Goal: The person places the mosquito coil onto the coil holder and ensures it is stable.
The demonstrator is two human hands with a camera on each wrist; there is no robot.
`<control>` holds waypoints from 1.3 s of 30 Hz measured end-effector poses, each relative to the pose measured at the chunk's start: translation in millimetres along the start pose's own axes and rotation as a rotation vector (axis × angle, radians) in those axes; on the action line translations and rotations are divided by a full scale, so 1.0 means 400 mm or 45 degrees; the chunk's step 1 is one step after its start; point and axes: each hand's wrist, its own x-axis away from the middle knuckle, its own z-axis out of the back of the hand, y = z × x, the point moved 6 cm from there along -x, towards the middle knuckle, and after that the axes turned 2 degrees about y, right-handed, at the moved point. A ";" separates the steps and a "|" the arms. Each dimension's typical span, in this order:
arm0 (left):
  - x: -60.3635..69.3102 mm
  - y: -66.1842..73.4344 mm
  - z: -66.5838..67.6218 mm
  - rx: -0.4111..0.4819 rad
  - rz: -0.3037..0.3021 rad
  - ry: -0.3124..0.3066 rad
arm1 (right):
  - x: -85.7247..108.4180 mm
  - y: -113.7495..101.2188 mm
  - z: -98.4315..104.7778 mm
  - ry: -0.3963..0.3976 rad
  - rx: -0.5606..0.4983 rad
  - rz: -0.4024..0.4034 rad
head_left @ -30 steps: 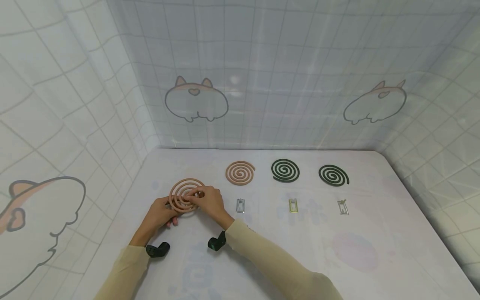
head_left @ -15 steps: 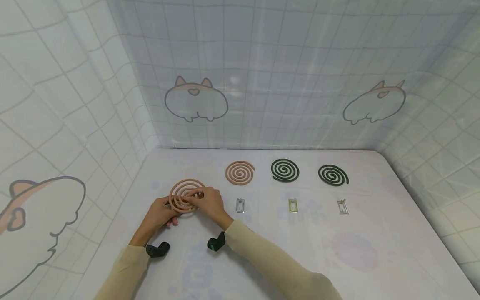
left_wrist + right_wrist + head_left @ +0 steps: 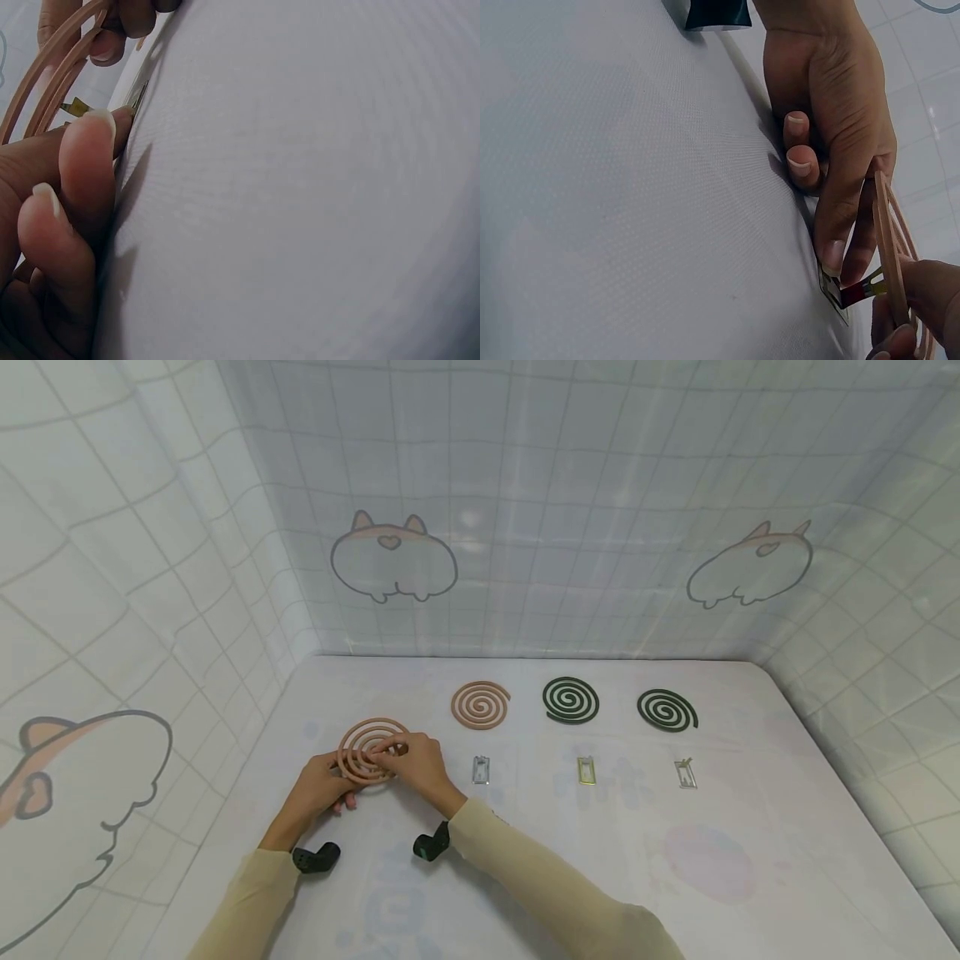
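In the head view a brown mosquito coil [image 3: 375,721] is held tilted above the left side of the table. My right hand [image 3: 420,768] pinches it near its centre, as the right wrist view also shows at the coil's edge [image 3: 889,262]. Beneath the coil, a small metal coil stand [image 3: 853,294] lies on the table with its prong raised toward the coil. The thumb and a finger of my left hand [image 3: 318,787] hold that stand by its base. Whether the prong sits in the coil is hard to tell.
Behind and to the right lie another brown coil [image 3: 480,706] and two green coils [image 3: 571,701] [image 3: 667,711]. In front of them are a silver stand [image 3: 481,770], a gold stand [image 3: 587,771] and another silver stand [image 3: 686,773]. Tiled-pattern sheets [image 3: 525,593] enclose the table.
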 end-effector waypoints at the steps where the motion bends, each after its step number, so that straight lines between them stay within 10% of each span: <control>1: 0.000 0.001 0.000 -0.003 -0.004 -0.001 | 0.000 0.002 0.000 0.000 -0.009 0.000; 39: -0.006 -0.011 -0.004 -0.001 0.007 0.007 | -0.005 -0.008 -0.004 0.041 0.071 -0.002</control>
